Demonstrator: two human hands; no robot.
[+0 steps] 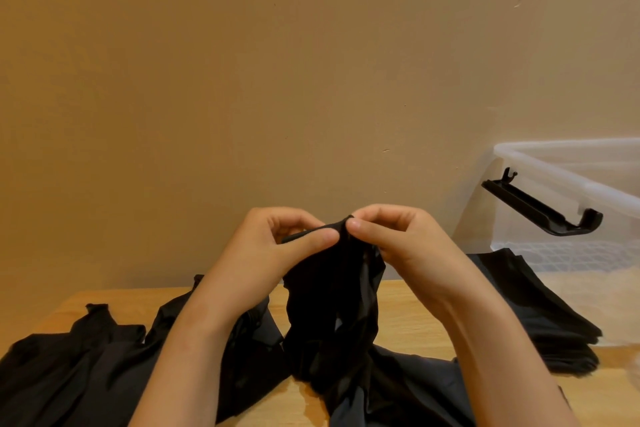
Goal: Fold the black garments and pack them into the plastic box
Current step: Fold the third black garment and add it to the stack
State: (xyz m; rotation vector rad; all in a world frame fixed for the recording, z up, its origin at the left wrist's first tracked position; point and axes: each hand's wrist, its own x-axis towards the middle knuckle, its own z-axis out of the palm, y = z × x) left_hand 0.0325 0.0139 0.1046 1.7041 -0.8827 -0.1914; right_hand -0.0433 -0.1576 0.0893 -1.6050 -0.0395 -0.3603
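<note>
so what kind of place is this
Probably a room at home: a wooden table against a plain painted wall, loose black garments spread on it, and a clear plastic box beside them.

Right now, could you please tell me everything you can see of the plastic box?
The box is clear, frosted plastic with a thick rim, open and lidless. A black latch hangs swung out from its side. A grid-patterned floor shows through the plastic. I see nothing inside, though the frame cuts off its right part. It stands upright on the table at the far right, by the wall. A stack of folded black garments lies before its near corner.
</note>
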